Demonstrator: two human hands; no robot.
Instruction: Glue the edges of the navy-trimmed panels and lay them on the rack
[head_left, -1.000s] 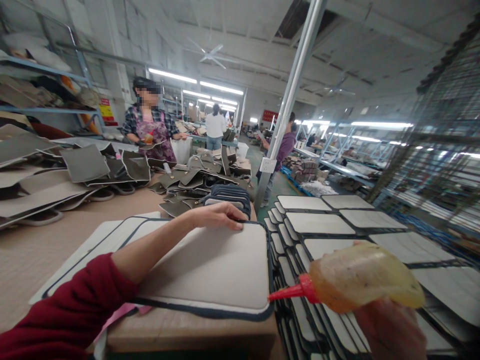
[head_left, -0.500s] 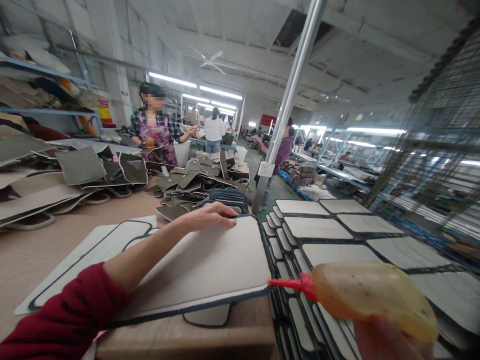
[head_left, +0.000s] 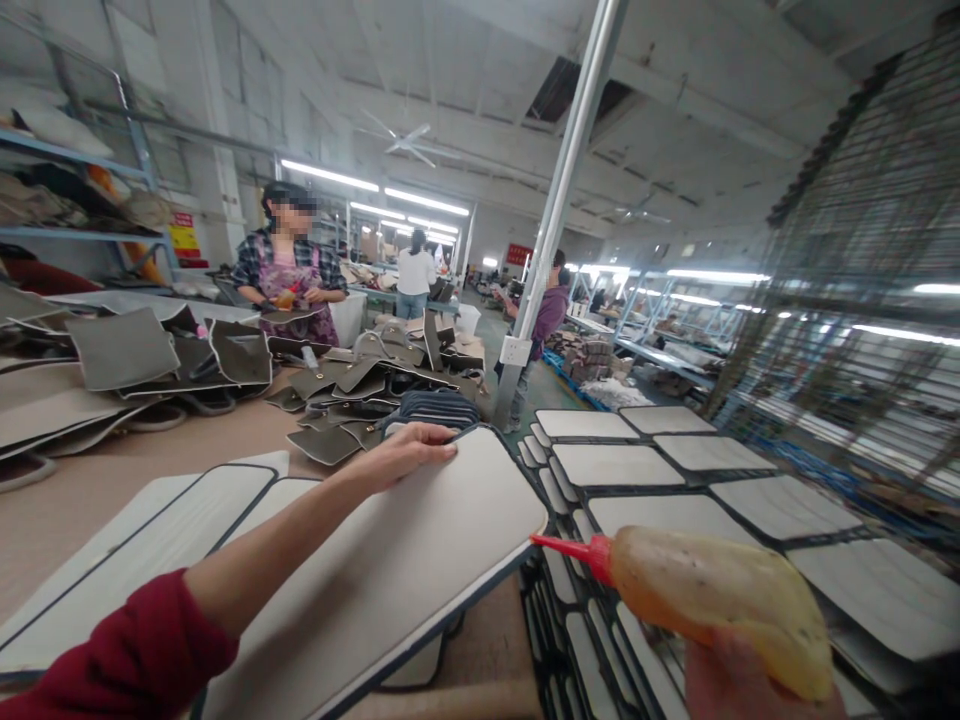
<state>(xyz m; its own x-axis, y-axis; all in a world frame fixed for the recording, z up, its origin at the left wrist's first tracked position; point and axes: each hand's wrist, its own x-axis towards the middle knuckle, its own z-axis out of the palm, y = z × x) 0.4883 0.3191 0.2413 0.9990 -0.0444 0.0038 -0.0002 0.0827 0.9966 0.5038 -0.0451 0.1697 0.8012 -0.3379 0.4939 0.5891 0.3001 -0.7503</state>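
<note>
My left hand [head_left: 417,455] pinches the far edge of a large off-white panel [head_left: 390,570] with dark edging, thumb on top. The panel is held tilted above the brown table. At the lower right, my right hand [head_left: 750,680] is wrapped round a yellowish squeeze bottle [head_left: 720,590], seen only in part. The bottle's red nozzle [head_left: 574,547] points left, its tip at the panel's right edge near the rounded corner. Other pale panels [head_left: 135,550] with dark edging lie under my left forearm.
Stacked dark-edged panels [head_left: 615,465] stand at the right. Grey-brown bag pieces [head_left: 375,375] are heaped across the table [head_left: 247,430]. A metal post [head_left: 551,200] rises beyond it. A person in a purple apron [head_left: 289,270] stands behind the heap; others are further back.
The panel in my left hand has turned, its near edge now slanting more steeply. The bottle has shifted slightly left with its nozzle still at the edge. The whole view has moved a little.
</note>
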